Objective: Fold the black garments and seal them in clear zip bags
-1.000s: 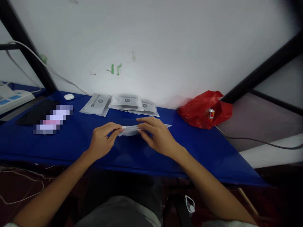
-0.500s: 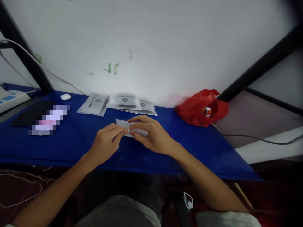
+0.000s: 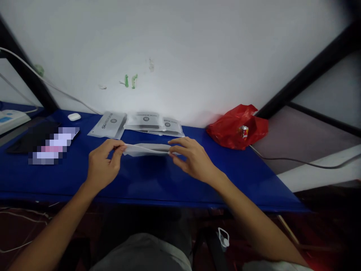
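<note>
A translucent white zip pouch [image 3: 146, 149] is stretched sideways between my two hands, above the near part of the blue table, and its mouth gapes a little. My left hand [image 3: 105, 162] pinches its left end between thumb and fingers. At the right end, the thumb and fingers of my right hand [image 3: 193, 156] close on the pouch's edge. Behind them, along the wall, lie similar printed pouches: one on its own [image 3: 109, 126] at the left, and a small overlapping stack [image 3: 145, 121] beside it.
A crumpled red plastic bag [image 3: 237, 128] sits at the right against the wall. To the left are a phone [image 3: 55, 145] with a blurred screen, a white earbud case [image 3: 74, 117] and a white power strip [image 3: 12, 119]. The blue table [image 3: 158, 188] ends just before my lap.
My left hand has moved left along the pouch, so the hands are now farther apart. The pouch is spread wide and its mouth has opened. The view has shifted slightly.
</note>
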Demonstrator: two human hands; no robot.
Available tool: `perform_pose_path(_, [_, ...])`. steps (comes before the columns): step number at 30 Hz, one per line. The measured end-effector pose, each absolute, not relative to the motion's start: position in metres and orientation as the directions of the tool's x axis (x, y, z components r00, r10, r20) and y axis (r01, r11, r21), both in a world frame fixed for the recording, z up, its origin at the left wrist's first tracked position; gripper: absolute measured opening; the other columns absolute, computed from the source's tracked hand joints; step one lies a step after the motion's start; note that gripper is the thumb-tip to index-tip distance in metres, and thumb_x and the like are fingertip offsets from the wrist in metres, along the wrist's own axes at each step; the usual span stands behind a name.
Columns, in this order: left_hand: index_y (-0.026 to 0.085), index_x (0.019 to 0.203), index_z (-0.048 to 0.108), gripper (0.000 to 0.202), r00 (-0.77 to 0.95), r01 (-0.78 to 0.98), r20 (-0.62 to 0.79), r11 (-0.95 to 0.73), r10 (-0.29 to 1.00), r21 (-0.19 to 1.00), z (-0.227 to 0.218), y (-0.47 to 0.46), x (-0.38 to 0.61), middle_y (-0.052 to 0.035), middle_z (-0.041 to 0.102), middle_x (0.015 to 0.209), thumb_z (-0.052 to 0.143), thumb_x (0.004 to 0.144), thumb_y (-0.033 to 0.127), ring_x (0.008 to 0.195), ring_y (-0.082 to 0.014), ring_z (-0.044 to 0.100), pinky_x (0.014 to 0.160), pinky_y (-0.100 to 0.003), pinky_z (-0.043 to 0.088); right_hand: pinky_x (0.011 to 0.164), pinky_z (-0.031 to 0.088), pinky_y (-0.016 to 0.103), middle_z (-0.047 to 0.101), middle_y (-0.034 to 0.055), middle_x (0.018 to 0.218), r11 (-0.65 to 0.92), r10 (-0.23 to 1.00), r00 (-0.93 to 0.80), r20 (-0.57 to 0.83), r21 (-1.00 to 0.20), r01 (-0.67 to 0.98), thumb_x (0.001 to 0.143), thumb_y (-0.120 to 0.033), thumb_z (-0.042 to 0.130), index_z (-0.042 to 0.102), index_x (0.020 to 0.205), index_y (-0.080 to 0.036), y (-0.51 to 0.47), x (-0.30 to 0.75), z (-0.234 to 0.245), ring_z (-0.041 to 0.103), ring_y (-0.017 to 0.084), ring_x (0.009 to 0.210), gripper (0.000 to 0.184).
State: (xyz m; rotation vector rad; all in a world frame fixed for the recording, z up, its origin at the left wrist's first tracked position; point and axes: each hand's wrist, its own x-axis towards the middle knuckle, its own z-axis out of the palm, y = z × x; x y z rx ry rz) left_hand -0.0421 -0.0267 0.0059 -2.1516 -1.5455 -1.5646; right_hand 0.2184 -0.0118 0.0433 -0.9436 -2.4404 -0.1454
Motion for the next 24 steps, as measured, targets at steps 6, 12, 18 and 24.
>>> perform_pose_path(6, [0.022,0.090,0.063,0.013,0.227,0.651,0.678,-0.627,0.699,0.429,0.005,-0.027,-0.041,0.0009,0.068,0.085,0.052,0.090,0.028,0.078,-0.0138,0.063,0.075,-0.026,0.050,0.084,0.044,0.037,0.066,0.0074,0.110,0.729,0.614,-0.629,0.477,-0.038,0.683,0.085,-0.018,0.054,0.064,0.086,-0.019,-0.017,0.218,0.045,0.059,0.021,0.097,0.010])
perform_pose_path(12, [0.020,0.093,0.065,0.019,0.413,0.600,0.671,-0.738,0.616,0.309,0.006,-0.027,-0.028,-0.0021,0.068,0.087,0.046,0.093,0.019,0.080,-0.0140,0.061,0.077,-0.028,0.050,0.088,0.045,0.040,0.065,0.0088,0.112,0.749,0.592,-0.665,0.454,-0.005,0.663,0.087,-0.016,0.051,0.064,0.092,-0.019,-0.022,0.205,0.043,0.058,0.023,0.103,0.014])
perform_pose_path(18, [0.020,0.089,0.065,0.021,0.400,0.618,0.731,-0.752,0.553,0.231,0.002,-0.023,-0.023,-0.0024,0.069,0.084,0.045,0.092,0.014,0.076,-0.0144,0.060,0.074,-0.029,0.050,0.087,0.046,0.041,0.064,0.0099,0.115,0.789,0.543,-0.695,0.471,-0.003,0.614,0.090,-0.017,0.049,0.065,0.093,-0.018,-0.016,0.203,0.037,0.057,0.023,0.104,0.016])
perform_pose_path(24, [0.021,0.087,0.067,0.021,0.411,0.662,0.729,-0.729,0.548,0.175,-0.008,-0.017,-0.031,-0.0009,0.071,0.085,0.048,0.090,0.013,0.078,-0.0151,0.061,0.075,-0.030,0.050,0.086,0.047,0.042,0.065,0.0091,0.115,0.763,0.567,-0.676,0.471,0.011,0.647,0.090,-0.021,0.052,0.066,0.086,-0.018,-0.010,0.216,0.029,0.057,0.025,0.105,0.015])
